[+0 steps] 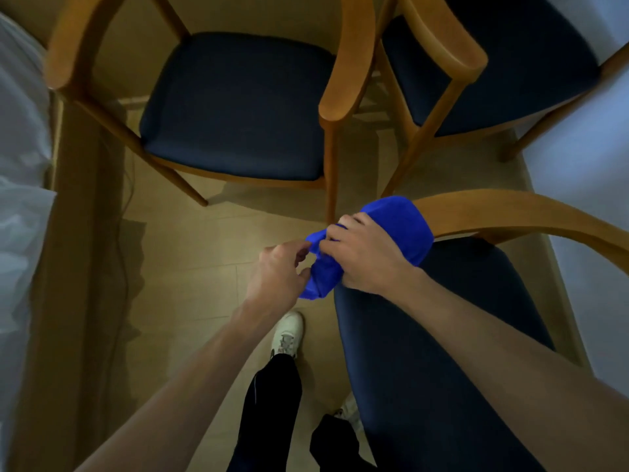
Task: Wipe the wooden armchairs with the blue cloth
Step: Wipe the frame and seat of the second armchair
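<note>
The blue cloth [405, 226] is wrapped over the end of the curved wooden armrest [503, 212] of the nearest armchair, whose dark blue seat [435, 352] fills the lower right. My right hand [366, 255] grips the cloth around that armrest end. My left hand [280, 272] sits just left of it, fingers curled at the hanging corner of the cloth and pinching it. Two more wooden armchairs stand ahead, one at top centre [347, 80] and one at top right [446, 49], both with dark blue seats.
A white bed edge [20, 165] with a wooden frame runs down the left side. A thin cable [127, 206] lies on the beige tiled floor [204, 250] between bed and chairs. My legs and white shoes [287, 333] stand close to the near chair. A pale wall lies right.
</note>
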Demonstrator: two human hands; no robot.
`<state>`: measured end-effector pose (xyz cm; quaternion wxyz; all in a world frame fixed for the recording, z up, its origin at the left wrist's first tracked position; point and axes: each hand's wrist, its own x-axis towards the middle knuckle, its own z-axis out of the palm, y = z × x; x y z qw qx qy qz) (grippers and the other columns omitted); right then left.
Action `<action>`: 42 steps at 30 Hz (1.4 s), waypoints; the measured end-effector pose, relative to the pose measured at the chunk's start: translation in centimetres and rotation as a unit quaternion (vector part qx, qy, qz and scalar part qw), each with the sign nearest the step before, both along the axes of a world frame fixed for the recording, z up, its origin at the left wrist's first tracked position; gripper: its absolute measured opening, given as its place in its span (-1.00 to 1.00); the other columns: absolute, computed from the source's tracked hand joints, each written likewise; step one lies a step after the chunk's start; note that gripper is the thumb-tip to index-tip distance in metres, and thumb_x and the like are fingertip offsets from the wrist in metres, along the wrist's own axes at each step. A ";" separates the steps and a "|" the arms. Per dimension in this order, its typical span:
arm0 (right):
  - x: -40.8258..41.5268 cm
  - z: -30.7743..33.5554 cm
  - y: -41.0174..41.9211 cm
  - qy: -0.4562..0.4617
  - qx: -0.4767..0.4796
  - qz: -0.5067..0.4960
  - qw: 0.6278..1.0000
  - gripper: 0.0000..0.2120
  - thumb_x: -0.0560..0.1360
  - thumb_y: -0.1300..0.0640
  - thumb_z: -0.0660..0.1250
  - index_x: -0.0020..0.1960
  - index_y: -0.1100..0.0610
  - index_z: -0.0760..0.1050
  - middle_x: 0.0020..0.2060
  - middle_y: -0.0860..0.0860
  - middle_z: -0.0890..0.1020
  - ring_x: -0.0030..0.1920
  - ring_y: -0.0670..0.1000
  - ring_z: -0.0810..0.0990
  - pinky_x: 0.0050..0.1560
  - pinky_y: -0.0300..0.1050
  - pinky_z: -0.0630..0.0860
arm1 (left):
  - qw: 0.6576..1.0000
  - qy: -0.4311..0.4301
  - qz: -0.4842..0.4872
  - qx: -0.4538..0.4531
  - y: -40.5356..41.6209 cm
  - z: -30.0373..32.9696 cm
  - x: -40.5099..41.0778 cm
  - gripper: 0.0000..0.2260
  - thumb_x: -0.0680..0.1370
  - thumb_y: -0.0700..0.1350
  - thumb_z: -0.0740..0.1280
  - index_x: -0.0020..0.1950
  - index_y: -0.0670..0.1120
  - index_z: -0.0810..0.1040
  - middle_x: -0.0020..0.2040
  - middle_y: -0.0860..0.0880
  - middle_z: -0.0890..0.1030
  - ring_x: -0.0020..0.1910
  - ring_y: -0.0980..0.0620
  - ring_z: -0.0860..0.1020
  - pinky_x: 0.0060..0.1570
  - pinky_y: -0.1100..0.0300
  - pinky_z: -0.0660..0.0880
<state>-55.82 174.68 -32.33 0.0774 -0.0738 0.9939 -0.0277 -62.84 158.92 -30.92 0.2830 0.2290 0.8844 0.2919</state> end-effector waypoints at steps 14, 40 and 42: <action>1.5 1.9 3.3 -0.090 0.072 -0.128 0.985 -0.29 0.36 -0.13 0.46 0.40 0.00 0.27 0.32 0.08 0.41 0.31 0.22 0.34 0.43 0.21 0.17 | 0.989 0.040 -0.102 -0.101 0.4 -1.5 -0.9 -0.30 0.43 -0.06 0.48 0.48 0.02 0.21 0.30 -0.04 0.53 0.27 -0.13 0.48 0.29 -0.06 0.39; 11.4 2.4 4.9 0.069 -0.243 -0.443 0.860 -0.33 0.42 -0.03 0.47 0.43 0.02 0.27 0.38 0.03 0.33 0.39 0.04 0.31 0.32 -0.09 0.27 | 0.943 -0.325 0.071 0.028 -2.6 0.4 3.6 -0.62 0.54 0.33 0.10 0.00 0.15 0.59 -0.01 0.18 0.68 0.07 0.22 0.60 0.10 0.24 0.47; 11.2 2.1 5.4 0.112 -0.229 -0.489 0.834 -0.68 0.51 0.02 0.38 0.22 0.06 0.44 0.11 -0.01 0.52 0.14 -0.02 0.51 0.10 -0.23 0.36 | 0.934 -0.323 0.124 0.084 -2.5 0.2 5.9 -0.64 0.49 0.29 0.22 0.05 0.09 0.61 0.01 0.16 0.68 0.06 0.25 0.60 -0.01 0.40 0.48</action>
